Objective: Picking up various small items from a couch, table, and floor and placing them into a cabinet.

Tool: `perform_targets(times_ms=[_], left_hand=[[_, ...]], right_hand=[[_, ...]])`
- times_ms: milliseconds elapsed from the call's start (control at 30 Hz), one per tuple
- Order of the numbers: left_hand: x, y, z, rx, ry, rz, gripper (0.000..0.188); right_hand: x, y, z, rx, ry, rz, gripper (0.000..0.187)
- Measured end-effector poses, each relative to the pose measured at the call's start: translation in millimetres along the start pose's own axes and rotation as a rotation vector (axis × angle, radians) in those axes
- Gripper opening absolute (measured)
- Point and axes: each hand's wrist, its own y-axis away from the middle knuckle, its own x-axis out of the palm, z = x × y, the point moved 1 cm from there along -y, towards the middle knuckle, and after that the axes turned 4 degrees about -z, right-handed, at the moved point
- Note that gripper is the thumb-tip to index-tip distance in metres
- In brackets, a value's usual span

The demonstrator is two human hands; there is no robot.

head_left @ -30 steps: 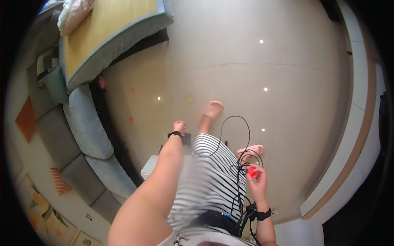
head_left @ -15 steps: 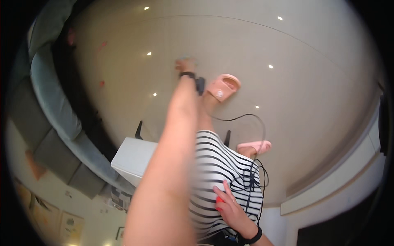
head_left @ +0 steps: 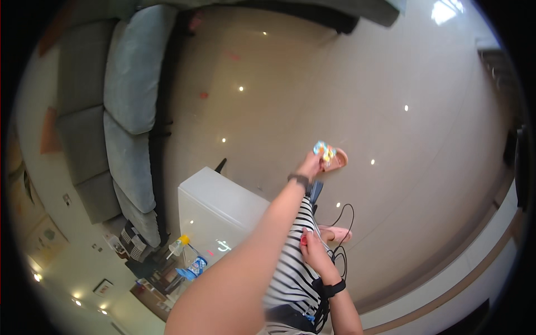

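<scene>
My left arm stretches forward from the lower edge, a dark band at its wrist. My left hand (head_left: 311,165) is closed on a small, crumpled-looking multicoloured thing (head_left: 324,151) in light blue, yellow, white and orange; its kind is too small to tell. From this view it overlaps a pink slipper (head_left: 338,160) on my foot. Close to my striped clothing (head_left: 287,262), my right hand (head_left: 317,254) has its fingers curled round a small red object (head_left: 304,238), mostly hidden by them. A black band circles that wrist.
A white table (head_left: 220,198) stands at the left, with a yellow-capped bottle (head_left: 183,240) and a blue-labelled bottle (head_left: 196,267) on it. A grey sofa (head_left: 131,72) lines the left. Red bits (head_left: 204,95) lie on the shiny floor. Black cables (head_left: 349,218) loop beside my right hand.
The view has turned, bringing more of the table and its bottles in. My left hand, blurred and out beyond the slipper before, is now beside it, its multicoloured thing plainly visible. My right fingers have curled in.
</scene>
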Motion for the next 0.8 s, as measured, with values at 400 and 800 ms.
perform_targets(times_ms=[400, 800], left_hand=[[131, 448, -167, 0.227, -0.277, 0.46, 0.03], [232, 560, -165, 0.399, -0.991, 1.145, 0.043]], right_hand=[[-153, 104, 252, -0.131, -0.264, -0.58, 0.023], [-194, 345, 277, -0.075, -0.177, -1.182, 0.025]])
